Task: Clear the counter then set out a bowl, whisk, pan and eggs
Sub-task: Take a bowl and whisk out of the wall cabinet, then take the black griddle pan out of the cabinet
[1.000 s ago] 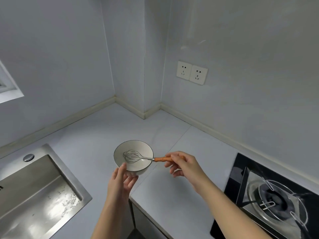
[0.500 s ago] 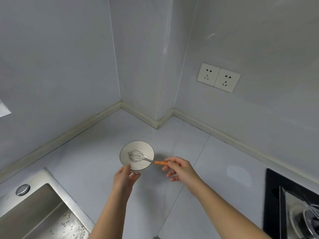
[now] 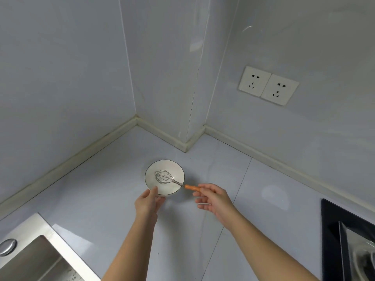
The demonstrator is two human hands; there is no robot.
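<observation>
A white bowl [image 3: 162,165] with a thin dark rim stands on the pale counter [image 3: 101,189], close to the inner wall corner. A wire whisk [image 3: 163,177] lies in it, and its orange handle sticks out over the right rim. My left hand [image 3: 147,205] holds the bowl's near edge, thumb on the rim. My right hand [image 3: 215,198] is just right of the bowl. Its index fingertip and thumb are on the end of the whisk handle, and the other fingers are spread loosely below. No pan or eggs are in view.
A steel sink [image 3: 40,230] with a round drain knob [image 3: 7,246] fills the bottom left. A black gas hob [image 3: 332,230] is cut off at the bottom right. Two wall sockets [image 3: 267,85] sit above the counter at the right.
The bowl with the whisk has gone forward toward the wall corner and now rests on the counter. My right fingers have loosened around the handle. The view has shifted forward and left.
</observation>
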